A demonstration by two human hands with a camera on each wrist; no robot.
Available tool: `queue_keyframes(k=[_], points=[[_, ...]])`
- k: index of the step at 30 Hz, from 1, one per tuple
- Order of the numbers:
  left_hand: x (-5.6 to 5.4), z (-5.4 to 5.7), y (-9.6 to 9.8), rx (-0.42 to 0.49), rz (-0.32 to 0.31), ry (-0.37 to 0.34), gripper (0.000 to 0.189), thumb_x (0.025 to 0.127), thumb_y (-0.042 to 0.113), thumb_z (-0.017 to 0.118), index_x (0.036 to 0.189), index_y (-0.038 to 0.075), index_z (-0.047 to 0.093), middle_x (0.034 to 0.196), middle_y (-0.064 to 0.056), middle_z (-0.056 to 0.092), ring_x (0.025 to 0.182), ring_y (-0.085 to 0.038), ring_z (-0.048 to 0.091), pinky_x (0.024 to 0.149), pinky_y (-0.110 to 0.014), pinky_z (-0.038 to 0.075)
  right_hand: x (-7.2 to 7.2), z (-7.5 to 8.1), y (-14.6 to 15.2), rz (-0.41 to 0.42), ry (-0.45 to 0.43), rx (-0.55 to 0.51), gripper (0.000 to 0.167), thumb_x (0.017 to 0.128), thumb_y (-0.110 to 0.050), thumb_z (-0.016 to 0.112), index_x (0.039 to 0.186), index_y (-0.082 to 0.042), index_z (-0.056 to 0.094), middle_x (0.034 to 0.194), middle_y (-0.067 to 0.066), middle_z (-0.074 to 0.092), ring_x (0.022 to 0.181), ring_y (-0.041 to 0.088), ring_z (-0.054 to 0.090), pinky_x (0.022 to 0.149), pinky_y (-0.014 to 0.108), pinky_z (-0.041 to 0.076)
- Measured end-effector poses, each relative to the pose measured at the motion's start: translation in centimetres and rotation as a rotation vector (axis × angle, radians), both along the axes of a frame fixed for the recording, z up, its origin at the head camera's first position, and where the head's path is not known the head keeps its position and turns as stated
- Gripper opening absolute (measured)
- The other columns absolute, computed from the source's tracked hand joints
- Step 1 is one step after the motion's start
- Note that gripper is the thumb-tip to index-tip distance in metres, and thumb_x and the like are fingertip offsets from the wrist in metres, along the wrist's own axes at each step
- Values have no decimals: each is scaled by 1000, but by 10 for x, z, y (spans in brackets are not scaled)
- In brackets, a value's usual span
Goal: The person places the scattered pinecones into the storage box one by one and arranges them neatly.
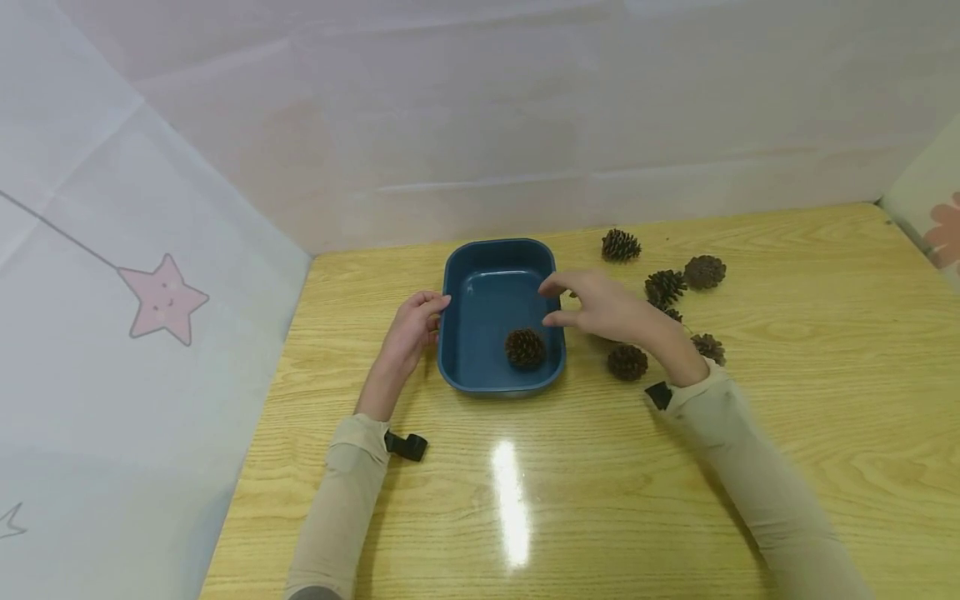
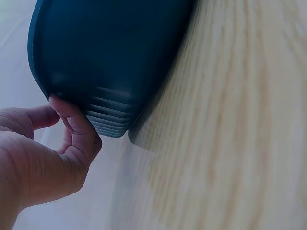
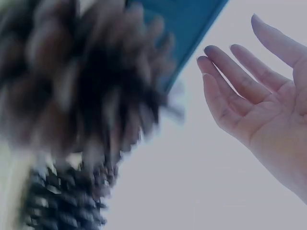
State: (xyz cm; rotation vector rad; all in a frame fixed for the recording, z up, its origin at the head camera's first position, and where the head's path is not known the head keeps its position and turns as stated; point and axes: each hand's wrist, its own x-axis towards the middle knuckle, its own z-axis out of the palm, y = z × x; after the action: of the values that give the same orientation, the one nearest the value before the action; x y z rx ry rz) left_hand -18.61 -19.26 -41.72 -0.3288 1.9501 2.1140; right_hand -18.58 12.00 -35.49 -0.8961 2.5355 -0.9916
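A dark blue rectangular tray (image 1: 487,312) stands on the table with one brown pine cone (image 1: 524,347) inside, near its front right corner. My left hand (image 1: 411,329) pinches the tray's left rim between thumb and fingers; in the left wrist view its fingers (image 2: 72,115) bend at the rim by the ribbed wall. Over the tray's right rim reaches my right hand (image 1: 592,307), thumb and fingers spread apart with nothing between them. In the right wrist view that hand (image 3: 268,96) is empty too, and a blurred pine cone (image 3: 81,81) looms close to the camera.
Several pine cones lie right of the tray, among them one at the back (image 1: 620,246), one farther right (image 1: 705,272) and one near the right forearm (image 1: 627,362). Some are partly hidden by the right hand and arm. A pale cloth wall (image 1: 480,125) borders the wooden table (image 1: 435,517).
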Motion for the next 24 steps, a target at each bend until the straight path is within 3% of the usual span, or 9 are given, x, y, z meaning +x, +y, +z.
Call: queue_keyframes(k=[7,13,24], points=[[-1,-1,-1,0,5,-13,12,105,20,62,102,10,57,90,0,57,69,-12,57,61,-23,44,-3,2,34,-70,106,7,38,99,-18,74,130,0,64,129,20,67,119,40,62,99,55,49],[-2,-2,-1,0,12,-29,12,105,20,62,99,11,56,91,0,55,69,-13,56,61,-23,43,-1,2,59,-143,77,25,39,98,-17,75,131,0,64,129,19,66,119,40,61,98,56,49],[-4,-4,-1,4,12,-31,13,106,21,62,101,10,57,94,-4,56,73,-14,57,63,-23,46,4,-2,92,-139,63,63,37,99,-17,74,129,2,63,126,24,67,117,42,63,95,57,50]])
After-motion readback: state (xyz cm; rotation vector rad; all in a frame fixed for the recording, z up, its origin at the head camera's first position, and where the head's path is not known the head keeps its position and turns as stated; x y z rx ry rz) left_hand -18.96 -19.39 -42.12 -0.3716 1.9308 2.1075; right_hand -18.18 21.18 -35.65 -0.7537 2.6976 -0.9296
